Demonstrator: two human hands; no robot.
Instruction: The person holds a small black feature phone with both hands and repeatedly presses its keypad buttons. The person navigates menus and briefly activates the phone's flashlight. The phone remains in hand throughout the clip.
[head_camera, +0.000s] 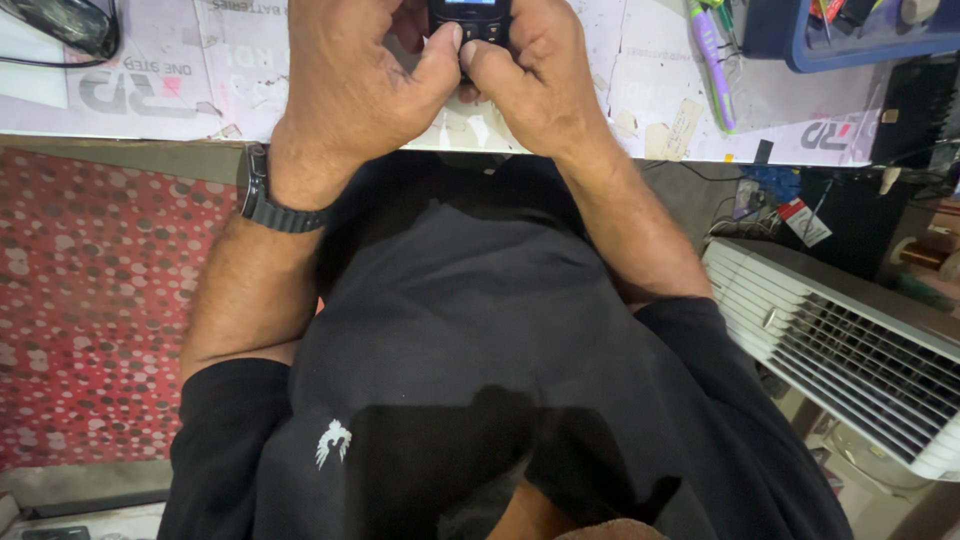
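Observation:
Both my hands hold a small black keypad phone (470, 22) at the top middle of the view, over the edge of a paper-covered worktable (160, 90). My left hand (355, 85) grips the phone's left side and its thumb presses on the keypad. My right hand (535, 80) grips the right side, with its thumb meeting the left thumb on the keys. Only the phone's lower part shows; the rest is cut off by the frame's top. A dark watch (270, 205) sits on my left wrist. My black shirt (480, 350) fills the middle.
A dark mouse (65, 22) lies at the table's top left. A purple-and-green pen (712, 60) and a blue tray (850, 35) of small parts sit at the top right. A white louvred cooler (850, 350) stands at the right. Red dotted flooring (90, 300) lies at the left.

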